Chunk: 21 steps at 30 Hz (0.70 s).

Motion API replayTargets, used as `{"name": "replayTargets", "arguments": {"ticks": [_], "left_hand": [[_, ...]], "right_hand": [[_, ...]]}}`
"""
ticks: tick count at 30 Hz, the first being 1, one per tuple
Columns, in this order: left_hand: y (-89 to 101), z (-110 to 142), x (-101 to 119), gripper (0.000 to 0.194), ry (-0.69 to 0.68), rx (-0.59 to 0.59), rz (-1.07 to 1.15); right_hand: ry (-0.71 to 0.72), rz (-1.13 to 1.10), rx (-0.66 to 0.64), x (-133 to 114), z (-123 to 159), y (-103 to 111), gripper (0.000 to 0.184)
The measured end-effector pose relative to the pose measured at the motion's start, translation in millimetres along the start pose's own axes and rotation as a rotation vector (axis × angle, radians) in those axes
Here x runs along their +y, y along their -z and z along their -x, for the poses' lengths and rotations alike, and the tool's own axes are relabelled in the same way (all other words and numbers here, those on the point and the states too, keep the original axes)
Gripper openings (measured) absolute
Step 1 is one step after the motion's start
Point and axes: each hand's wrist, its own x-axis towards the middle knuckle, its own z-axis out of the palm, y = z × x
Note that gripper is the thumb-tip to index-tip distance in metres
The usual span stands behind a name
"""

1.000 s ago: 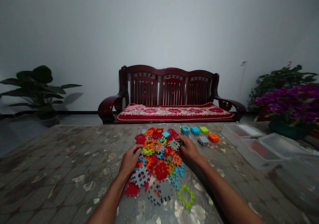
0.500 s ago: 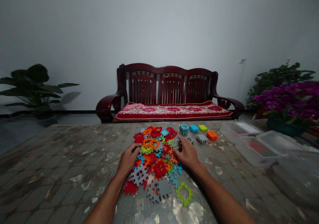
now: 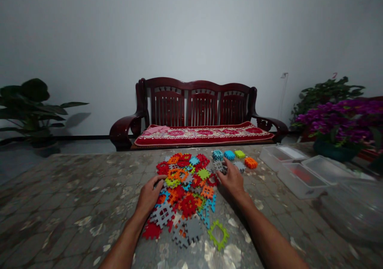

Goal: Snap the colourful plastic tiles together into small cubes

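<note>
A heap of flat plastic pieces with toothed edges (image 3: 189, 204), in red, orange, grey, blue and green, lies on the table. My left hand (image 3: 149, 193) rests at the heap's left side, loosely curled, with a gap between thumb and forefinger and nothing visible in it. To the right of the heap, my right hand (image 3: 232, 180) has thumb and forefinger around a grey toothed piece (image 3: 219, 166). Its other fingers are partly hidden. Beyond that hand stand small stacks: a blue-grey stack (image 3: 218, 155), a blue stack (image 3: 229, 155), a green stack (image 3: 239, 154), an orange stack (image 3: 251, 163) and a grey stack (image 3: 239, 166).
Clear plastic boxes (image 3: 302, 191) stand on the right of the patterned table (image 3: 74, 205), beside purple flowers (image 3: 344, 121) in a pot. Behind the table is a dark wooden bench (image 3: 199, 86) with a red seat cover. A leafy plant (image 3: 32, 109) is at far left.
My right hand has moved away from the heap, forward and right to the small stacks, with a grey piece. My left hand stays by the heap. The view has shifted slightly.
</note>
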Motion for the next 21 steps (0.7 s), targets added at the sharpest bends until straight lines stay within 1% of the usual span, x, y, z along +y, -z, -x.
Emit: {"name": "replayTargets", "arguments": {"ticks": [3,6,11,16,21], "left_hand": [[1.0,0.5,2.2,0.039,0.003,-0.002,0.011],[1.9,0.7,3.4,0.038,0.013,-0.008,0.008],[0.9,0.1,1.5,0.040,0.011,-0.008,-0.003],[-0.8,-0.2,-0.4,0.042,0.017,-0.005,-0.003],[-0.5,0.1,-0.2,0.040,0.020,0.006,-0.006]], "right_hand": [[-0.068,0.078,0.015,18.5,-8.1,5.3,0.063],[-0.091,0.126,-0.018,28.5,-9.9,5.7,0.065],[-0.100,0.140,-0.067,27.5,-6.2,2.1,0.066],[-0.090,0.097,-0.073,27.1,-5.1,-2.7,0.065],[-0.082,0.083,-0.065,31.5,-7.8,-7.6,0.067]]}}
